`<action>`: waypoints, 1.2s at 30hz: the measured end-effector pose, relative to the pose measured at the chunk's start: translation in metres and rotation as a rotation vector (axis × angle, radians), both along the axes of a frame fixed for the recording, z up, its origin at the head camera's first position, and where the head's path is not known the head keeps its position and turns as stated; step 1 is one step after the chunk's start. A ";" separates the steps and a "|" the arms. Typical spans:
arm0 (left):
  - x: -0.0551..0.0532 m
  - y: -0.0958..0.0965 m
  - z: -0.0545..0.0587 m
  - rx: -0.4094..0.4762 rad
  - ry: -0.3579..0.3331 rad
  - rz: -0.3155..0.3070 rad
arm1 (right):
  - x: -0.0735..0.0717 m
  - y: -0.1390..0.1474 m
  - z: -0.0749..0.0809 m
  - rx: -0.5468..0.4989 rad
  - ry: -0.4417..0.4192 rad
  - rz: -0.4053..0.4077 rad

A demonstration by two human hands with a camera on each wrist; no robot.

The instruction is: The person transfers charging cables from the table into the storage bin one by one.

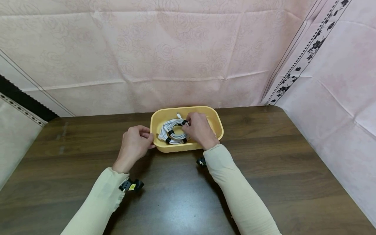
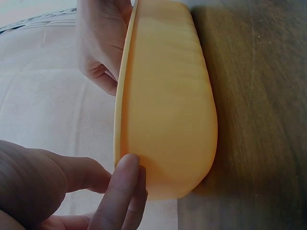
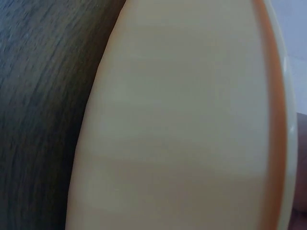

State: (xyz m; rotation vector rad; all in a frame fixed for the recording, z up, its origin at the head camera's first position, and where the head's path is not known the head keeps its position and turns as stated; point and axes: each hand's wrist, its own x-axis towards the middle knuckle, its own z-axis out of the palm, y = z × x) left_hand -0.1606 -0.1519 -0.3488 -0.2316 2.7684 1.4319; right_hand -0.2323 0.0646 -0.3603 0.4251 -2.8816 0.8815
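A yellow plastic basket (image 1: 165, 148) stands on the table, with coiled white cable (image 1: 168, 129) inside, bound by several black ties. Whether this is one coil or two stacked ones I cannot tell. My right hand (image 1: 201, 129) reaches in over the near rim, and its fingers pinch the coil's right side beside a black tie; the fingertips are partly hidden. At the left corner, my left hand (image 1: 136, 143) pinches the basket rim. In the left wrist view its fingers (image 2: 122, 179) lie against the outer wall. The basket's side wall (image 3: 177, 105) fills most of the right wrist view.
The brown wooden table (image 1: 176, 195) runs beneath both arms. A pink floral cloth (image 1: 176, 58) hangs behind its far edge, and a similar cloth (image 1: 337, 98) is at the right. Dark wrist devices (image 1: 132, 185) are worn under both cuffs.
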 end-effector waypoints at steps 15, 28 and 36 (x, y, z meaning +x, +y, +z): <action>-0.001 0.000 -0.001 0.011 -0.006 0.003 | 0.001 -0.002 -0.002 -0.011 -0.016 0.014; -0.001 0.000 -0.002 0.016 0.004 -0.002 | -0.001 -0.002 -0.003 0.011 -0.002 0.010; -0.001 0.000 0.000 0.017 -0.016 0.005 | -0.002 -0.003 -0.004 0.020 -0.027 0.003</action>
